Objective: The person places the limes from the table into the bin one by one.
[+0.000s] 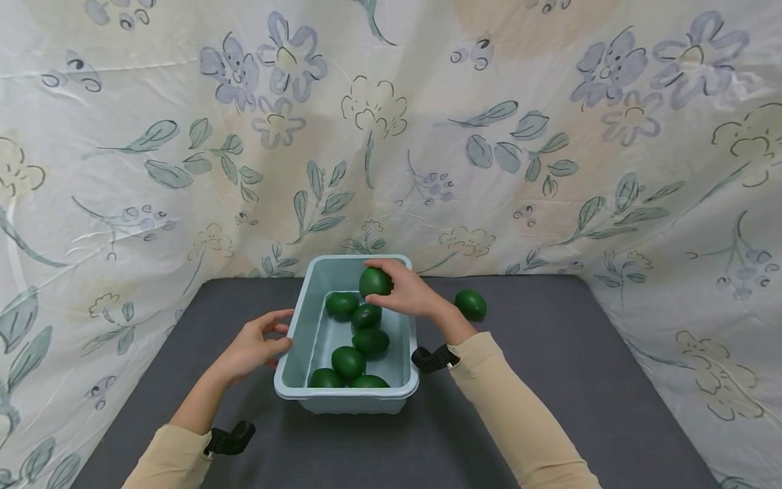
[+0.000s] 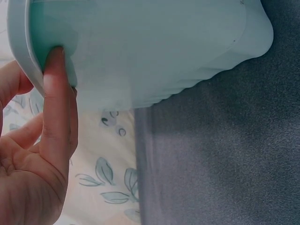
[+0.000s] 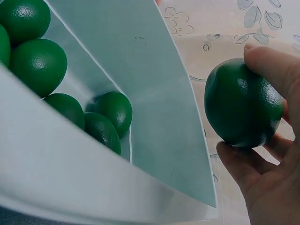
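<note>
My right hand (image 1: 400,288) grips a glossy dark green oval fruit (image 1: 375,282) between thumb and fingers. It holds the fruit over the far part of a pale blue plastic bin (image 1: 299,336). In the right wrist view the held fruit (image 3: 243,103) appears beyond the bin wall, clear of the other fruits. Several similar green fruits (image 1: 370,343) lie inside on the bin's floor. My left hand (image 1: 259,346) holds the bin's left rim, fingers curled against it. One finger (image 2: 56,103) of that hand lies against the outer wall under the lip in the left wrist view.
One more green fruit (image 1: 470,305) sits on the dark grey tabletop (image 1: 537,380), right of the bin and behind my right forearm. A floral-patterned cloth (image 1: 427,136) hangs behind the table and along both sides.
</note>
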The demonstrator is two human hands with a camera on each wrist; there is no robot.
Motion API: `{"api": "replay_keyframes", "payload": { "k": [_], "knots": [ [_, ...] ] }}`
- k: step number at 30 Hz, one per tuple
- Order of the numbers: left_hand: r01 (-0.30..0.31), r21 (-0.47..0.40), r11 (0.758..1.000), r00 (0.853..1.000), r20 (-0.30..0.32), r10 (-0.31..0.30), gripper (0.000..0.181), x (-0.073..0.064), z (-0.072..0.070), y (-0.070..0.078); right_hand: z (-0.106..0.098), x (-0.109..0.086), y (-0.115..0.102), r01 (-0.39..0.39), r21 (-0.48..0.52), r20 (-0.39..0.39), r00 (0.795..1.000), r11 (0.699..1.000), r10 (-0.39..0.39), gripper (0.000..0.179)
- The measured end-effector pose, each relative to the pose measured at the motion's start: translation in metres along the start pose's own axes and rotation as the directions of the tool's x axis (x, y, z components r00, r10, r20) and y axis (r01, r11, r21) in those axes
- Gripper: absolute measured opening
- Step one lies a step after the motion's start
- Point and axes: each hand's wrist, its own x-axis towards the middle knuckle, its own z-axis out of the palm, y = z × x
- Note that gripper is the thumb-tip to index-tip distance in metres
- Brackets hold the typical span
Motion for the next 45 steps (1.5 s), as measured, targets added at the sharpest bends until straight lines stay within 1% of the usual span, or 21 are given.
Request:
{"api": "replay_keyframes", "payload": {
  "k": [4, 9, 11, 16, 20, 24, 26, 31, 34, 40, 45],
  "knots": [
    [0.001, -0.003, 1.000, 1.000, -0.004, -0.001, 0.059, 0.001, 0.000, -0.001, -0.002, 0.000, 0.001, -0.001, -0.014, -0.004, 1.000, 1.000, 0.001, 0.062],
    [0.003, -0.004, 1.000, 1.000, -0.006, -0.003, 0.059, 0.000, 0.000, -0.001, -0.007, -0.001, 0.002, 0.005, -0.024, -0.035, 0.999, 1.000, -0.005, 0.061],
    [0.001, -0.022, 1.000, 1.000, 0.000, -0.001, 0.059, 0.000, 0.000, 0.000, -0.009, -0.001, 0.003, 0.004, -0.023, -0.042, 0.999, 1.000, -0.005, 0.061],
    [-0.007, -0.061, 0.998, 1.000, 0.018, 0.008, 0.058, 0.000, 0.000, 0.001, -0.013, -0.005, 0.008, -0.013, 0.027, -0.052, 0.999, 1.000, 0.015, 0.061],
    [-0.012, -0.055, 0.998, 1.000, 0.016, 0.012, 0.058, 0.000, 0.000, 0.000, -0.018, -0.009, 0.014, -0.021, 0.061, -0.076, 0.997, 0.998, 0.025, 0.060],
    [-0.010, -0.049, 0.999, 1.000, 0.013, 0.011, 0.058, 0.000, -0.001, 0.000, -0.023, -0.014, 0.025, -0.030, 0.058, -0.113, 0.993, 0.998, 0.037, 0.057],
    [-0.009, -0.047, 0.999, 1.000, 0.014, 0.009, 0.058, 0.000, 0.000, 0.000, -0.026, -0.018, 0.030, -0.035, 0.040, -0.136, 0.990, 0.999, 0.040, 0.056],
    [-0.007, -0.044, 0.999, 1.000, 0.015, 0.007, 0.058, 0.000, 0.000, 0.001, -0.032, -0.027, 0.048, -0.081, -0.008, -0.196, 0.978, 0.997, 0.077, 0.055],
    [-0.006, -0.045, 0.999, 1.000, 0.015, 0.007, 0.059, 0.000, 0.000, 0.002, -0.036, -0.033, 0.059, -0.094, -0.028, -0.227, 0.970, 0.995, 0.086, 0.055],
    [-0.002, -0.044, 0.999, 1.000, 0.016, 0.002, 0.059, -0.001, 0.000, 0.002, -0.042, -0.044, 0.079, -0.117, -0.044, -0.276, 0.956, 0.992, 0.101, 0.056],
    [0.006, -0.038, 0.999, 1.000, 0.010, -0.006, 0.059, -0.001, 0.000, 0.001, -0.044, -0.051, 0.091, -0.159, -0.048, -0.323, 0.937, 0.986, 0.135, 0.056]
  ]
}}
